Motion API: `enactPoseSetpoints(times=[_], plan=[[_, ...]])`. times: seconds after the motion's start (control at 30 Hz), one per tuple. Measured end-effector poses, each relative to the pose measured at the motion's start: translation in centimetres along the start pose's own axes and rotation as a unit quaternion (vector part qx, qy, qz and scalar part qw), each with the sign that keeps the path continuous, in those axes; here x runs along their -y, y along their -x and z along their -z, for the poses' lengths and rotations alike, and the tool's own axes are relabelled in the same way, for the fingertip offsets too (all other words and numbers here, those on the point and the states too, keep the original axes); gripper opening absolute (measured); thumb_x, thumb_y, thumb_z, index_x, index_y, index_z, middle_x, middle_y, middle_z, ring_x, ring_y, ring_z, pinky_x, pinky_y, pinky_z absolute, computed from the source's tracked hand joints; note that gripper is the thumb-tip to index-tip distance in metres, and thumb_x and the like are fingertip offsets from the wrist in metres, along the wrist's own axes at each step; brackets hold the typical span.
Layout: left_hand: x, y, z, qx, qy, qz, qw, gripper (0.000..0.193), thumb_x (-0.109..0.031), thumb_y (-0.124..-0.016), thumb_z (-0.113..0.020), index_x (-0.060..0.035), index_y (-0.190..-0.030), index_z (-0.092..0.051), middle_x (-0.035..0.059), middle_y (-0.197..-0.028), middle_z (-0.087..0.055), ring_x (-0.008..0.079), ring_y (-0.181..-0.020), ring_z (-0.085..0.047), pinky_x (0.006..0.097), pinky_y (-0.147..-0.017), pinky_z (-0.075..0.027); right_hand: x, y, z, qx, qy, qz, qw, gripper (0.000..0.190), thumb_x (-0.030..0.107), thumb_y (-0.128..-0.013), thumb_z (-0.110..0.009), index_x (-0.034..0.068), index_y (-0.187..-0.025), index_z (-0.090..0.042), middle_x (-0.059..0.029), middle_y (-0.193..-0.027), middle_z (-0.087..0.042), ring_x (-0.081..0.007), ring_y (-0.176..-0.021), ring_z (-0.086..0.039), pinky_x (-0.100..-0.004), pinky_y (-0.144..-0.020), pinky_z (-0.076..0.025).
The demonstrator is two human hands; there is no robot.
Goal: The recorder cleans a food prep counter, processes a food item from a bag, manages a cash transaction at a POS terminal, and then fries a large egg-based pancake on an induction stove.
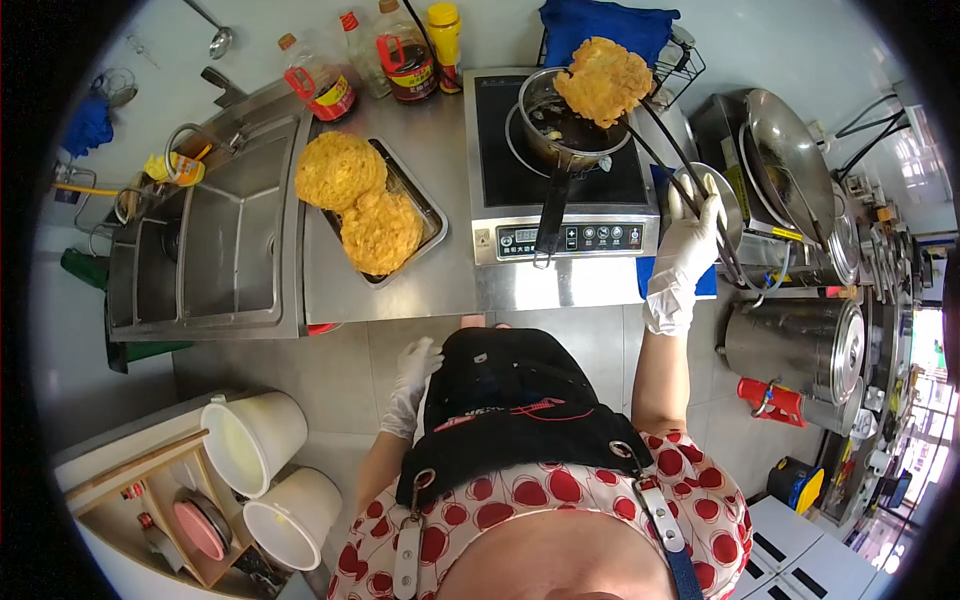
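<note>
My right hand (686,244), in a white glove, grips long dark tongs (664,154) to the right of the induction cooker (562,229). Their far ends hold a golden, crusty fried patty (604,81) raised over the back right rim of a saucepan (574,160). Dark liquid with a few floating bits lies in the pan, whose black handle (553,214) points towards me. My gloved left hand (415,371) hangs beside my black apron (510,375), empty, its fingers loosely bent. Two more fried patties (341,172) rest overlapping on a metal tray (431,247) left of the cooker.
Sauce bottles (405,60) and a yellow-capped container (445,45) stand along the wall. A steel sink (232,247) lies to the left. On the right are a large wok (787,157) and a steel stockpot (787,349). White buckets (289,517) stand on the floor behind left.
</note>
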State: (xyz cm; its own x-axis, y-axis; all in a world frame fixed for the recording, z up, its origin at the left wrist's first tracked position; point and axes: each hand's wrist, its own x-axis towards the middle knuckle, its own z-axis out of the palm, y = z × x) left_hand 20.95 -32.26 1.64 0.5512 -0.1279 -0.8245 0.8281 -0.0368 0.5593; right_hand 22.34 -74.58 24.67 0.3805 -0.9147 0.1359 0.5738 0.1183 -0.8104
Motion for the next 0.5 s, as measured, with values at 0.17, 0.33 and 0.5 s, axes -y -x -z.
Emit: enactPoseSetpoints(times=[0.17, 0.33, 0.5], plan=[[7.3, -1.9, 6.9, -0.123, 0.008, 0.068, 0.990, 0.034, -0.030, -0.090, -0.054, -0.0026, -0.110, -0.052, 0.0139, -0.089, -0.064, 0.0229, -0.068, -0.063, 0.0338, -0.059, -0.052, -0.5, -0.2, 0.3, 0.007, 0.008, -0.007, 1.000, 0.040, 0.027, -0.095, -0.050, -0.005, -0.119, -0.050, -0.0208, -0.111, -0.058, -0.0300, -0.105, -0.058, -0.0425, -0.093, -0.048], [11.9, -2.3, 11.4, -0.168, -0.055, 0.117, 0.977, 0.038, -0.026, -0.088, -0.049, 0.0054, -0.110, -0.051, 0.0152, -0.085, -0.064, 0.0212, -0.060, -0.061, 0.0329, -0.051, -0.049, -0.7, -0.4, 0.1, 0.004, 0.045, -0.033, 0.998, 0.044, 0.031, -0.097, -0.044, -0.005, -0.123, -0.048, -0.0205, -0.115, -0.055, -0.0295, -0.108, -0.055, -0.0423, -0.095, -0.046], [13.0, -3.0, 12.4, -0.171, -0.076, 0.111, 0.976, 0.039, -0.027, -0.088, -0.049, 0.0061, -0.109, -0.052, 0.0154, -0.081, -0.064, 0.0208, -0.059, -0.061, 0.0330, -0.049, -0.048, -0.5, -0.5, 0.7, 0.014, 0.051, -0.014, 0.999, 0.044, 0.030, -0.097, -0.045, -0.006, -0.121, -0.048, -0.0215, -0.116, -0.055, -0.0303, -0.108, -0.056, -0.0417, -0.095, -0.047]])
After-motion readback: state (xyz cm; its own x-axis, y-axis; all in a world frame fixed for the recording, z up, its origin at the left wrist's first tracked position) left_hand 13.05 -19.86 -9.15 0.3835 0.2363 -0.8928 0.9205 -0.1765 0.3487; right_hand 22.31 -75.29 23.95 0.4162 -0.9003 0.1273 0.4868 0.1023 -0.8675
